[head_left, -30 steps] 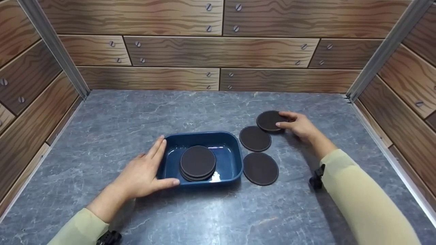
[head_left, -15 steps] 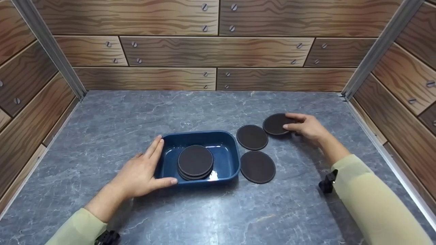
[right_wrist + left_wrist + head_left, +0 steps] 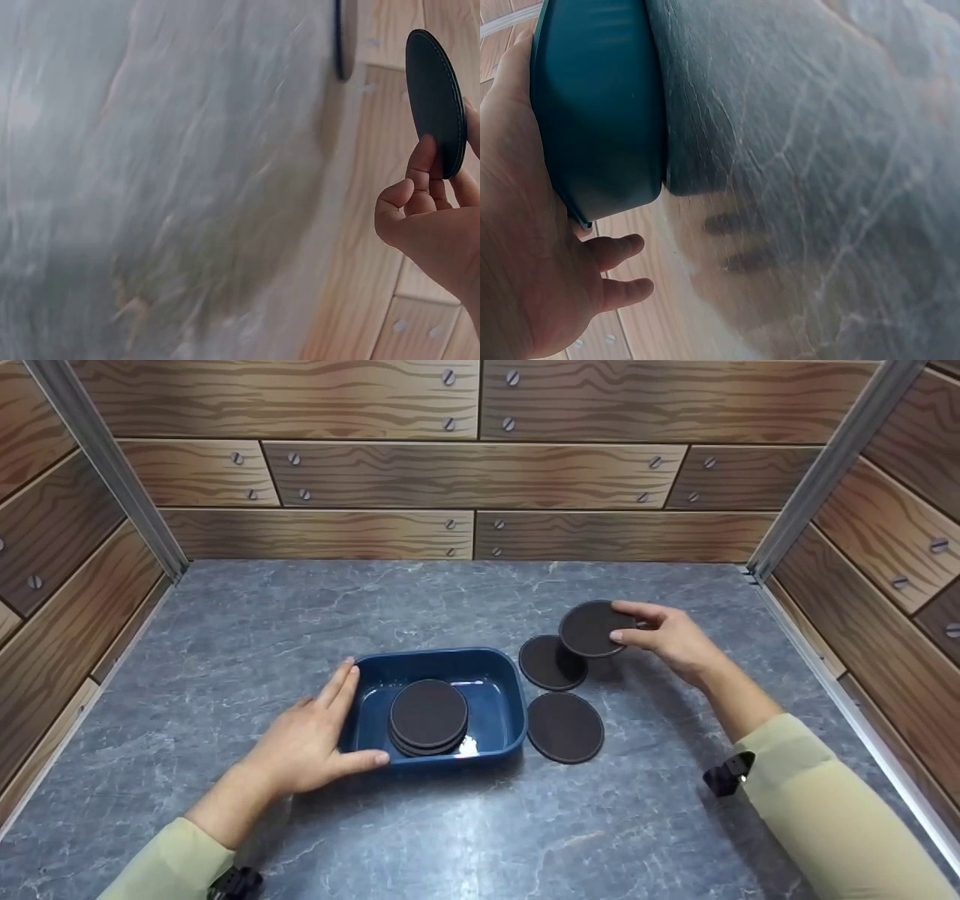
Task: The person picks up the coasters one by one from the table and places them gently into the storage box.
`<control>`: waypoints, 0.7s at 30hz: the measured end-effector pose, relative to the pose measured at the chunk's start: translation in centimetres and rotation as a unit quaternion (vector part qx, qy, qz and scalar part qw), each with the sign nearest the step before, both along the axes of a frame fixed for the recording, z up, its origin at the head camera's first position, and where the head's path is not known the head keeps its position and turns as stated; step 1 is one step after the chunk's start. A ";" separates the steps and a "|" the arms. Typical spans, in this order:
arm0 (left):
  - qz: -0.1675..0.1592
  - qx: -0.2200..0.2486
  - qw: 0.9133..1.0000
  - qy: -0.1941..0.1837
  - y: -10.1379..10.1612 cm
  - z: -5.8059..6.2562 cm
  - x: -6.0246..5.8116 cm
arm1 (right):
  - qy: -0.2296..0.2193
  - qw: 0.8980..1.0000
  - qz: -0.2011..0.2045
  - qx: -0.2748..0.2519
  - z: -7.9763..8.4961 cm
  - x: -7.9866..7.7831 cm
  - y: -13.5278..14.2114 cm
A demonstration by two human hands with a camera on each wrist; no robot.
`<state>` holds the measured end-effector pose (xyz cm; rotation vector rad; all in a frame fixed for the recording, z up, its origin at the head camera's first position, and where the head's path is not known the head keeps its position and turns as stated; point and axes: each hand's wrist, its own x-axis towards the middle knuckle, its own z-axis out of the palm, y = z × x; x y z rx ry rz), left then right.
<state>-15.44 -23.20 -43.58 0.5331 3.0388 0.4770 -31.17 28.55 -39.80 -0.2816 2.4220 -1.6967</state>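
Observation:
In the head view my left hand (image 3: 304, 742) rests against the left end of a blue rectangular baking dish (image 3: 517, 690). Its thumb lies along the near rim, and its fingers reach the far left corner. The left wrist view shows two fingers extended below the dish's outer wall (image 3: 604, 105). Inside the dish sits a small stack of round dark coasters (image 3: 429, 714). My right hand (image 3: 671, 641) pinches another coaster (image 3: 592, 628) by its right edge, held above the table. The right wrist view shows this coaster (image 3: 435, 101) tilted, with stitching round its rim.
Two coasters lie flat right of the dish: a far one (image 3: 551, 666), partly covered by the held coaster, and a nearer one (image 3: 566, 727). Wood-patterned panels (image 3: 480, 472) wall the grey marbled table (image 3: 465, 832) at the back and both sides.
My right hand has lifted its coaster off the table, first shifting right, then back left over the far coaster. The left hand stays at the dish.

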 end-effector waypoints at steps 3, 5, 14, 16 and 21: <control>0.000 0.000 1.000 -0.001 0.0 0.0 0.0 | 0.011 1.000 0.017 -0.009 0.9 0.8 -1.4; -0.001 0.000 1.000 0.000 0.0 0.0 0.0 | 0.015 0.999 0.031 -0.019 1.4 1.3 -2.5; -0.009 0.004 1.000 0.017 -0.1 -0.2 0.0 | 0.035 0.994 0.098 -0.022 3.4 3.6 -7.6; -0.009 0.004 1.000 0.015 -0.1 -0.2 -0.1 | 0.036 0.993 0.109 -0.027 3.6 4.0 -8.7; -0.006 0.003 1.000 0.011 -0.1 -0.2 -0.1 | 0.040 0.987 0.147 -0.045 3.7 4.9 -11.3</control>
